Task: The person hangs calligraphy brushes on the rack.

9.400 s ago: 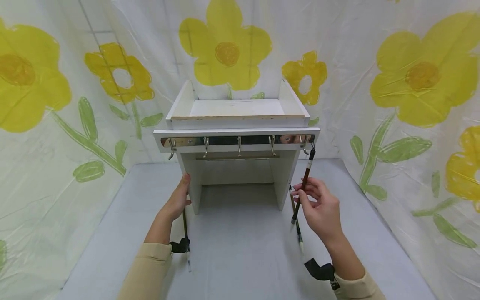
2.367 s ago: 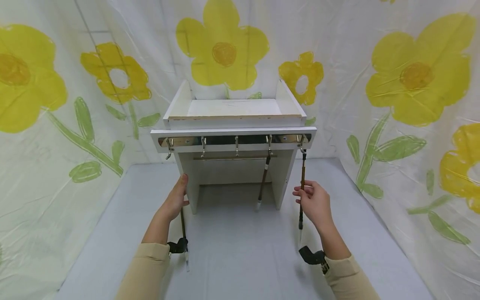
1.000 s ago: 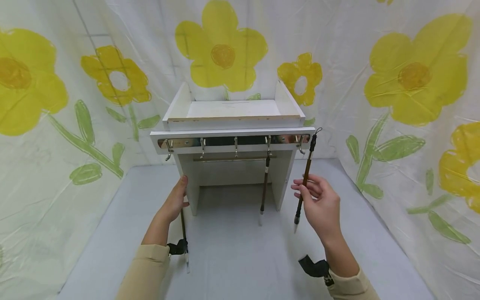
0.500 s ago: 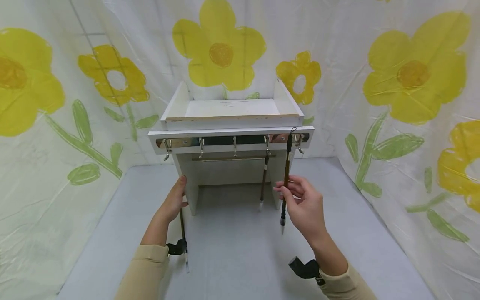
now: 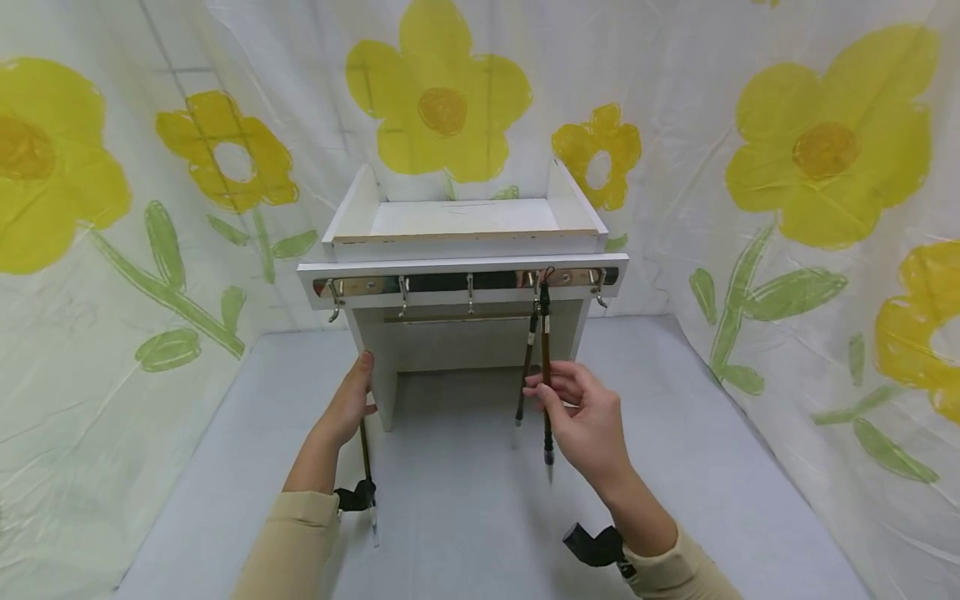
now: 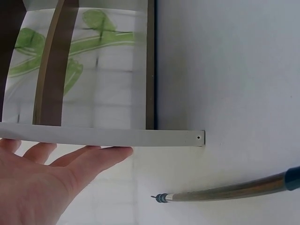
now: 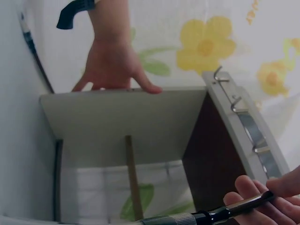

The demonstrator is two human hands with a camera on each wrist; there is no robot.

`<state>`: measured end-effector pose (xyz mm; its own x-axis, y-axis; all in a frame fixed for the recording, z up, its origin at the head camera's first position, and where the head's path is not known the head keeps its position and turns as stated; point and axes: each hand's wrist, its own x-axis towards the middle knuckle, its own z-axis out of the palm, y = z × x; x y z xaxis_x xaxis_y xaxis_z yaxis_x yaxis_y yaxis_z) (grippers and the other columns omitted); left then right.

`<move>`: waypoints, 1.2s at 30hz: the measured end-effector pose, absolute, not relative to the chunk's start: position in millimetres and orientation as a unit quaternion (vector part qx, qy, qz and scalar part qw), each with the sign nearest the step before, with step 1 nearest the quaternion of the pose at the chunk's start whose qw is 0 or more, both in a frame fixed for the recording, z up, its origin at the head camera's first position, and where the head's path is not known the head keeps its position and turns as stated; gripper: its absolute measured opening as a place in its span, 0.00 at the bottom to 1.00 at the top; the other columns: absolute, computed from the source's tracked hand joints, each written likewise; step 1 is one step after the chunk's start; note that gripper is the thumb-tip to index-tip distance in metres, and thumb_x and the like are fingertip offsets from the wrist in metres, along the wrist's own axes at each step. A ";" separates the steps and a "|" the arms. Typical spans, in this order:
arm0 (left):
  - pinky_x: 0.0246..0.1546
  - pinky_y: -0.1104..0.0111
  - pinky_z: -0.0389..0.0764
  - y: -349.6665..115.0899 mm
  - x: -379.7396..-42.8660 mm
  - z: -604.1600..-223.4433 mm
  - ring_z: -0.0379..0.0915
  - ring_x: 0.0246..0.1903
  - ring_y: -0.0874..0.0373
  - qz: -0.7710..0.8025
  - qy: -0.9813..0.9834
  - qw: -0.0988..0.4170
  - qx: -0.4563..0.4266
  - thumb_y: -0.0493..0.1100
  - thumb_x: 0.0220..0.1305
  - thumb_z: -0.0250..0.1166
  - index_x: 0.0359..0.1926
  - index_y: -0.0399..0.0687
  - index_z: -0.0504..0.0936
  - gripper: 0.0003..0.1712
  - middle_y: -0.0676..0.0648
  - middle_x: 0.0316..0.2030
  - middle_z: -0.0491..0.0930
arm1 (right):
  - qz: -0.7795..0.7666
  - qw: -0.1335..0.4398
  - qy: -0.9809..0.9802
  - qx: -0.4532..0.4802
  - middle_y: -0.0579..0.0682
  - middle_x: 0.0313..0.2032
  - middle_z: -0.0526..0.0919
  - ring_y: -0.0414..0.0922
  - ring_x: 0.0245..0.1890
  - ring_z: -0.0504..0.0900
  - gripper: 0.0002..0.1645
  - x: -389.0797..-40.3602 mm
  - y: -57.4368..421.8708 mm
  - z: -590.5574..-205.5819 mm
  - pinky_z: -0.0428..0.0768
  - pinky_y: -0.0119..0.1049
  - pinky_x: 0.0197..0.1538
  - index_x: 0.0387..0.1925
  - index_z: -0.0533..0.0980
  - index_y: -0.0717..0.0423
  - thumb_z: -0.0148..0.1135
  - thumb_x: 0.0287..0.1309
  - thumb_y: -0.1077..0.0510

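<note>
My right hand (image 5: 588, 421) pinches a calligraphy brush (image 5: 546, 333) upright, bristles down, between thumb and fingers. The brush's cord loop overlaps the metal hook rail (image 5: 435, 283) beside the fourth hook from the left. A second brush (image 5: 529, 354) hangs from that hook, slightly tilted, just left of the held one. My left hand (image 5: 345, 408) presses the left side panel (image 6: 103, 136) of a white shelf unit, fingers fairly straight along its outer face. In the right wrist view, the left thumb reaches over the panel's edge.
Another brush (image 5: 366, 454) lies on the white table (image 5: 457, 517), left of the shelf and partly behind my left wrist. The shelf has an open top tray (image 5: 465, 217) and a crossbar beneath the rail. A flowered curtain (image 5: 675, 167) surrounds the table.
Over the last second my right hand carried the brush leftward from beyond the fifth hook to the fourth. Earlier, another brush went onto the fourth hook. My left hand stayed on the panel.
</note>
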<state>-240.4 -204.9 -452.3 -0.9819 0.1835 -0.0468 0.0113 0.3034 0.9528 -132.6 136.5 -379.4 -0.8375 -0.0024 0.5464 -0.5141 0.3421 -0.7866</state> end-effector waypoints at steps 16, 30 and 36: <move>0.65 0.32 0.62 -200.4 -230.6 -437.3 0.37 0.76 0.28 0.575 0.812 0.082 0.057 0.66 0.78 0.23 0.81 0.50 0.30 0.42 0.33 0.80 0.33 | 0.562 0.181 -0.785 0.188 0.53 0.41 0.90 0.44 0.39 0.90 0.13 -130.2 118.9 -391.0 0.88 0.33 0.39 0.51 0.77 0.58 0.65 0.65 0.65; 0.63 0.32 0.65 -205.1 -240.4 -453.9 0.41 0.76 0.29 0.575 0.813 0.067 0.059 0.71 0.75 0.23 0.81 0.56 0.32 0.44 0.35 0.80 0.37 | 0.569 0.139 -0.787 0.191 0.54 0.38 0.90 0.49 0.37 0.91 0.11 -129.8 107.4 -394.9 0.89 0.37 0.38 0.49 0.78 0.58 0.63 0.67 0.67; 0.64 0.32 0.64 -206.0 -240.3 -453.5 0.39 0.76 0.28 0.575 0.813 0.072 0.057 0.72 0.75 0.23 0.81 0.53 0.31 0.45 0.35 0.80 0.34 | 0.563 0.128 -0.793 0.192 0.53 0.38 0.90 0.49 0.36 0.91 0.11 -127.5 104.1 -395.0 0.89 0.38 0.37 0.48 0.78 0.58 0.62 0.66 0.68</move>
